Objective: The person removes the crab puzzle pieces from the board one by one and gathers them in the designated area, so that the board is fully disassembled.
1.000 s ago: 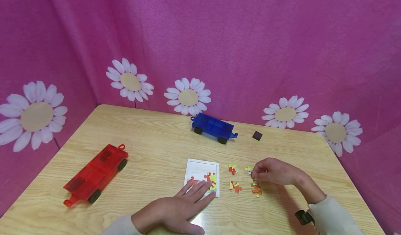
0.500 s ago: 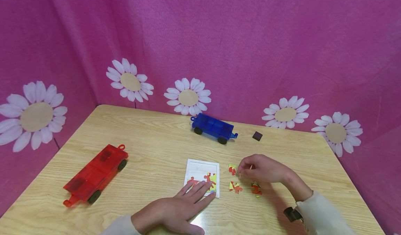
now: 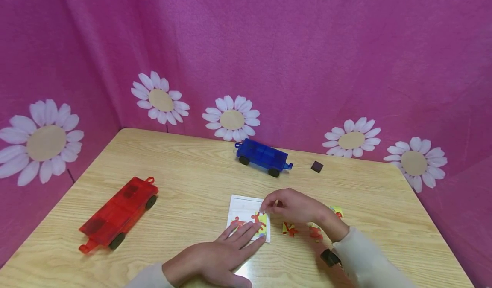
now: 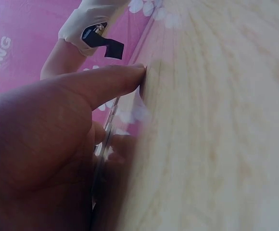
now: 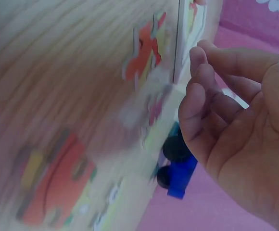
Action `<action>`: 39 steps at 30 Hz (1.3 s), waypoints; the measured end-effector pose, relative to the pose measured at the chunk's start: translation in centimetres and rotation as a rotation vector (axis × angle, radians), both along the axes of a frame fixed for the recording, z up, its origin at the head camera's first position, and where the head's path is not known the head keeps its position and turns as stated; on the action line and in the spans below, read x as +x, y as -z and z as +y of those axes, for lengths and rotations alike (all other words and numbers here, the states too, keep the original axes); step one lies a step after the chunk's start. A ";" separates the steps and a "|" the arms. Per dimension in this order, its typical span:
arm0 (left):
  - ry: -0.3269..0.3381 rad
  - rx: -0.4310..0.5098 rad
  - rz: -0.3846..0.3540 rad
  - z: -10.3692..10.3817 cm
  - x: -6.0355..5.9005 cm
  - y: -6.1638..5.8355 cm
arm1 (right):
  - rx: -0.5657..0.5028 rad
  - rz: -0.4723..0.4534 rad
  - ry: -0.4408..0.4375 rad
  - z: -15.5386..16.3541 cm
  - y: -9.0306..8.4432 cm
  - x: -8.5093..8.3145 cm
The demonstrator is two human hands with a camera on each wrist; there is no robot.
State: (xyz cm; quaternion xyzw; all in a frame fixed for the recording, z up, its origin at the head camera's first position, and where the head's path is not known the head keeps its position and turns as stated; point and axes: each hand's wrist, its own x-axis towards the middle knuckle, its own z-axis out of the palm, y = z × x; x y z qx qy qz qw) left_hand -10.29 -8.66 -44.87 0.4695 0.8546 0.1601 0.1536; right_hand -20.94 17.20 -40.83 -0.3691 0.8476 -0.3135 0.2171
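My left hand [image 3: 221,260] lies flat, fingers spread over the lower part of a white puzzle tray [image 3: 242,202]. Red and yellow pieces [image 3: 262,219] sit in the tray, partly under those fingers. The right hand [image 3: 294,205] is over the tray's upper right edge, thumb and fingertips brought together. A puzzle piece is pinched there, mostly hidden by the fingers. Loose puzzle pieces lie on the table to the right: a red-and-yellow one [image 3: 289,229] beside the tray, an orange one [image 5: 57,183] under the forearm, and a yellow-and-red one [image 3: 337,211] behind it.
A blue toy wagon [image 3: 262,155] stands beyond the tray, with a small dark square [image 3: 317,166] to its right. At left stands a red toy wagon [image 3: 119,213]. A pink curtain [image 3: 276,66] with daisies surrounds the wooden table [image 3: 184,168].
My right hand has moved left from the loose pieces to the tray, carrying a puzzle piece. A loose piece it covered before now shows behind the forearm. The left hand has stayed put.
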 end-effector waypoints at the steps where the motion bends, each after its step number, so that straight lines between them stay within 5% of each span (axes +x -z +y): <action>1: 0.001 -0.001 0.002 0.0 0.0 0.0 | 0.006 0.002 -0.009 -0.2 0.1 -0.1; 39: -0.004 -0.030 0.023 0.1 -0.1 0.2 | 0.053 -0.029 0.078 -2.2 0.7 -0.5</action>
